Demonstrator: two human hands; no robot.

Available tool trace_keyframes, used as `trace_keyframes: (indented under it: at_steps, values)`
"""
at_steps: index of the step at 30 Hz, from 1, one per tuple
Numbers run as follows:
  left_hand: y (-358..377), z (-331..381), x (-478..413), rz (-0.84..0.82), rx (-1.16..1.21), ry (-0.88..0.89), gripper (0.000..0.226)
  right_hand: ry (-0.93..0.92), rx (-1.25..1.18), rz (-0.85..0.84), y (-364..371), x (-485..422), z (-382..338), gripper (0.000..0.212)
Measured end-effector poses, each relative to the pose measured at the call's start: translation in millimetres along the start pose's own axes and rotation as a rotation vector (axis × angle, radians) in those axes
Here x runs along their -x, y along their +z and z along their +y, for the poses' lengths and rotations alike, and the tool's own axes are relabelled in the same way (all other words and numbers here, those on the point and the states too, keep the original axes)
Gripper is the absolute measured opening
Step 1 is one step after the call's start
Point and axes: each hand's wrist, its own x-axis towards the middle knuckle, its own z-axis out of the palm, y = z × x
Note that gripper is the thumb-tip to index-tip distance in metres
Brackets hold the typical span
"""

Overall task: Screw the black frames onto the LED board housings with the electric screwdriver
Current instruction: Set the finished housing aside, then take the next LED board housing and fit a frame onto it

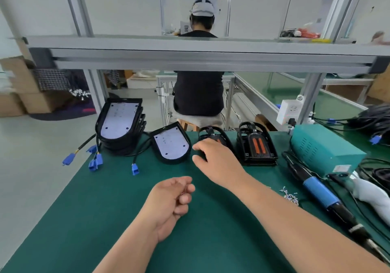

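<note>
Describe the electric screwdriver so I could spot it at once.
Find the teal box at the far right of the green mat. Just in front of it lies the electric screwdriver, a long tool. Its blue grip on a black body sets it apart from the white bundle to its right and the loose screws to its left.

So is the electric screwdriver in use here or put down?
Put down. The electric screwdriver lies on the green mat at the right, neither hand touching it; the right hand is at the black frames.
</note>
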Motion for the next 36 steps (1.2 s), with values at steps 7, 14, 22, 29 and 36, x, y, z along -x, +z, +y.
trace_keyframes:
  at_steps: [7,14,22,29,36]
  values:
    - [-7.6,8.8,-4.4,0.176,0.058,0.151,0.023,-0.168,0.366,-0.177,41.3,-50.9,-21.3,0.029]
    - [-19.2,12.7,-11.6,0.343,0.016,0.278,0.017,-0.332,0.351,-0.183,31.3,3.3,-30.8,0.023]
    - [-28.7,16.0,-10.9,0.439,-0.546,0.385,0.029,-0.465,0.267,-0.137,9.4,84.6,-39.7,0.017]
    - [-36.1,20.3,-9.8,0.432,-0.964,0.314,0.041,-0.476,0.317,-0.135,-2.4,119.7,-57.0,0.014]
    - [-35.8,20.1,-5.8,0.389,-1.009,0.309,0.030,-0.047,-0.301,0.129,-25.7,118.4,-38.5,0.008]
